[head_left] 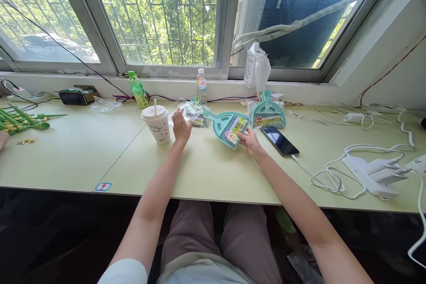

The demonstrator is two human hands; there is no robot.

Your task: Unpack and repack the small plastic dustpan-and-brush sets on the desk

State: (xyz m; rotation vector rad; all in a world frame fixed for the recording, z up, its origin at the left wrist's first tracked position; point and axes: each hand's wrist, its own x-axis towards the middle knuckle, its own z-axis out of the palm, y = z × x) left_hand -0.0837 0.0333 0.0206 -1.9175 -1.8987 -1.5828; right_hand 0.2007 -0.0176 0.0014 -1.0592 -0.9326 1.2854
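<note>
My right hand pinches the lower right edge of a small mint-green dustpan and brush set with a yellow label, tilted with its handle to the left. My left hand is raised with nothing visible in it, thumb apart from the fingers. It is just right of a white lidded cup with a straw. Behind it lies a packaged set in clear plastic; whether my fingers touch the plastic I cannot tell. Another mint-green dustpan set rests to the right of the held one.
A black phone lies right of my right hand, its cable leading to a white power strip. Two bottles, one green-capped and one white-capped, stand by the window. Green pieces and part of another person's hand are far left.
</note>
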